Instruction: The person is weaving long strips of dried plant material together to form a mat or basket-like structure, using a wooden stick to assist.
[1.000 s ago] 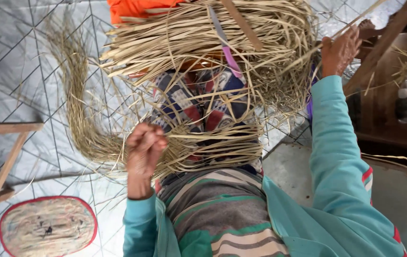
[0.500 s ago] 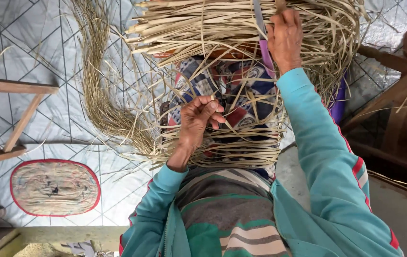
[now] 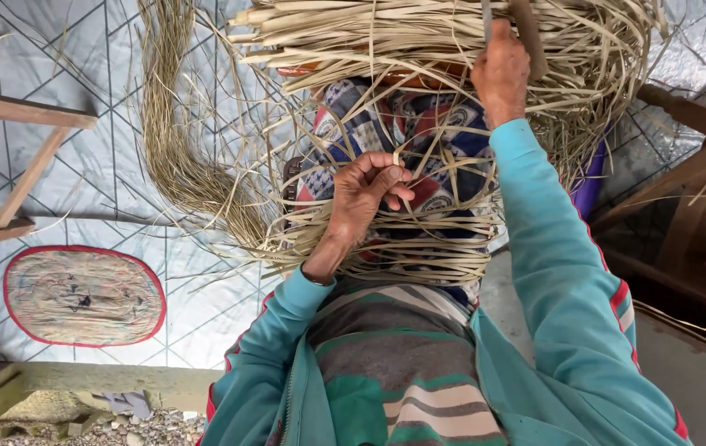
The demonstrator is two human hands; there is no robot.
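While the left hand [image 3: 365, 194] pinched one strip [image 3: 396, 157], the right hand [image 3: 499, 70] gripped a tool [image 3: 526, 33] at the bundle [image 3: 386, 37] lying crosswise beyond.

Loose reed strips [image 3: 419, 223] crowding the lap, wooden frame [image 3: 22, 157] at left edge; tiled floor [image 3: 88, 66] between them open.

No packages, labels, signs or screens show anywhere in this view.
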